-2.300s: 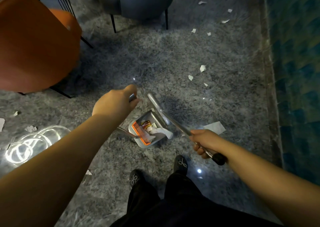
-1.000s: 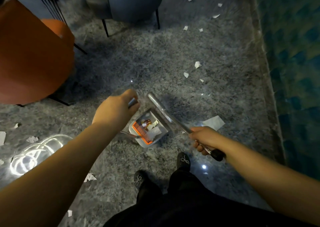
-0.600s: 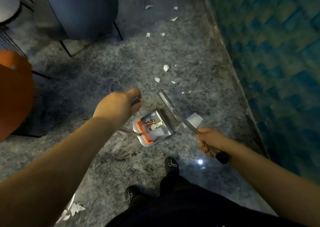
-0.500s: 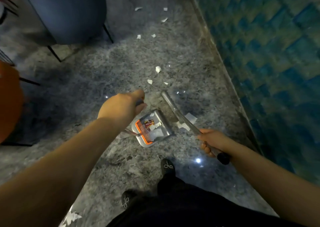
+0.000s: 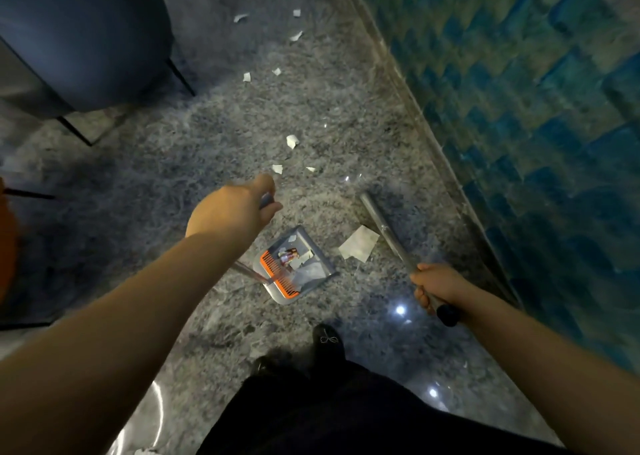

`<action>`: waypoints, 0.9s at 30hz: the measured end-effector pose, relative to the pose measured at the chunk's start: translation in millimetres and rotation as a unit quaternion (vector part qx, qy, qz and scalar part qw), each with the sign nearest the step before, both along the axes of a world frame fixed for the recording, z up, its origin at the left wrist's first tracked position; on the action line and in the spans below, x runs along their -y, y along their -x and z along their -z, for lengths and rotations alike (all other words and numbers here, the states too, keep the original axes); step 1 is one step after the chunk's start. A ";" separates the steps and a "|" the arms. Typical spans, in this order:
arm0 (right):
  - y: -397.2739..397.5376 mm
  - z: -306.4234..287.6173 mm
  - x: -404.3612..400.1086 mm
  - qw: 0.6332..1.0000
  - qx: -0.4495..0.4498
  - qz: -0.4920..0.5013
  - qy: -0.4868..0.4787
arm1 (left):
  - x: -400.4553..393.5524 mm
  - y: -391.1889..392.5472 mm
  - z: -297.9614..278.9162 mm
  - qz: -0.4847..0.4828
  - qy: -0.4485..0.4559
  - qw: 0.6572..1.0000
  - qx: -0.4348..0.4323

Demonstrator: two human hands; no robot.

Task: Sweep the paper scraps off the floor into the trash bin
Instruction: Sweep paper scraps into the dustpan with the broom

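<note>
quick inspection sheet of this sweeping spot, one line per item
surface: glossy grey speckled floor.
job's things: dustpan on the floor holding scraps; large paper scrap beside it; small scraps farther off; trash bin not in view.
clutter: nothing seen beyond the scraps.
grippers: left hand grips the dustpan handle; right hand grips the broom handle.
cables: nothing seen.
surroundings: blue chair, teal wall.

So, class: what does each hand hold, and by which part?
The left hand grips the dustpan handle's top; the right hand grips the broom handle near its black end.
</note>
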State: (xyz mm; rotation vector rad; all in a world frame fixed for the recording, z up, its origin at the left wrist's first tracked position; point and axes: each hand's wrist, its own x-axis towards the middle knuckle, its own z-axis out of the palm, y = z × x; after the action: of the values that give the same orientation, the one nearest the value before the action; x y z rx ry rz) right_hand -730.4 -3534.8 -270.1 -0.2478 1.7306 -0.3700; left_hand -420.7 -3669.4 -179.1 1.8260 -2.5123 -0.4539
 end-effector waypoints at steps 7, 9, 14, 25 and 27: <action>-29.1 13.3 13.3 0.997 0.076 -0.017 -0.020 | 7.2 7.6 0.6 0.004 0.014 1.000 0.007; -37.0 12.2 20.2 0.995 0.097 -0.023 -0.027 | 12.7 6.8 1.2 0.002 0.012 1.000 0.008; -53.0 -4.7 38.4 0.986 0.155 -0.048 -0.025 | 24.4 -4.1 -0.9 -0.004 0.003 1.000 -0.007; -98.7 -44.3 97.4 0.987 0.103 -0.109 0.064 | 44.0 -62.0 -5.3 -0.084 0.025 0.994 -0.062; -106.7 -50.8 108.0 0.987 0.092 -0.111 0.073 | 49.4 -73.2 -4.0 -0.101 0.033 0.992 -0.069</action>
State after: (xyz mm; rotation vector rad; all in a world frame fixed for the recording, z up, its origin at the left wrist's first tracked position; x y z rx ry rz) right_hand -623.7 -3642.8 -219.3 -0.4939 1.4794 -0.3438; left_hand -347.5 -3718.8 -175.1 1.9268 -2.1983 -0.4679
